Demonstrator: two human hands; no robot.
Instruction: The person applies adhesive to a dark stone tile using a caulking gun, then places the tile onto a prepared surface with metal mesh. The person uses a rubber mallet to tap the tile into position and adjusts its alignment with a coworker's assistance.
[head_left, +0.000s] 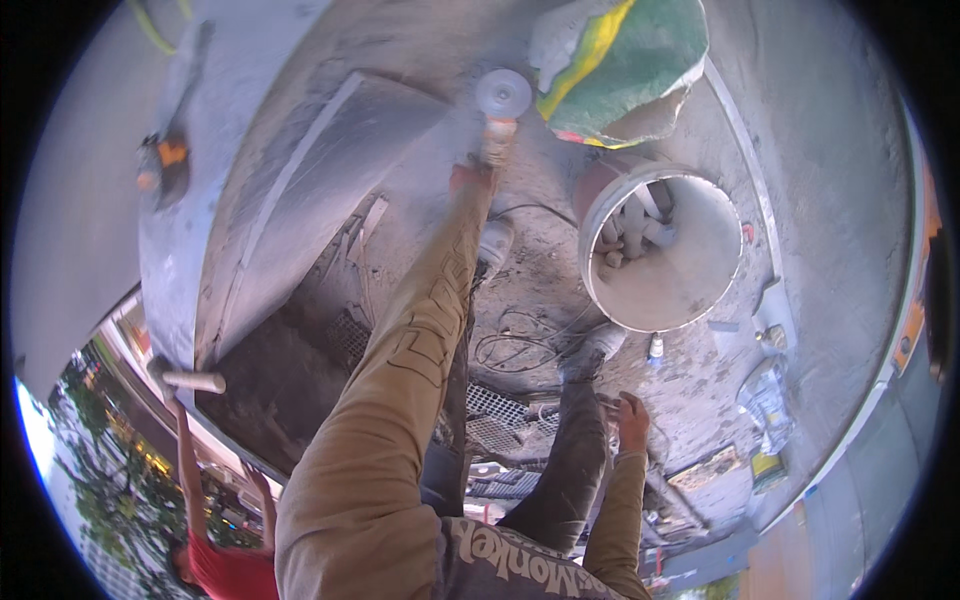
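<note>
My left hand (472, 178) is wrapped round an angle grinder (497, 135), its pale round disc (503, 93) pointing away from me beside a green and yellow sack (640, 75). A cord runs from the grinder across the dusty floor. My right hand (631, 420) is low at the right, near my leg, with fingers curled on something small and dark that I cannot make out. A white bucket (690, 285) holding broken pale pieces stands between the sack and my right hand.
A large grey curved sheet (260, 240) fills the left, with an orange-marked tool (165, 165) on it. A co-worker in a red top (225, 565) holds a mallet (192, 380) at the lower left. Coiled cables (515, 352) and mesh pieces (495, 410) lie around my feet.
</note>
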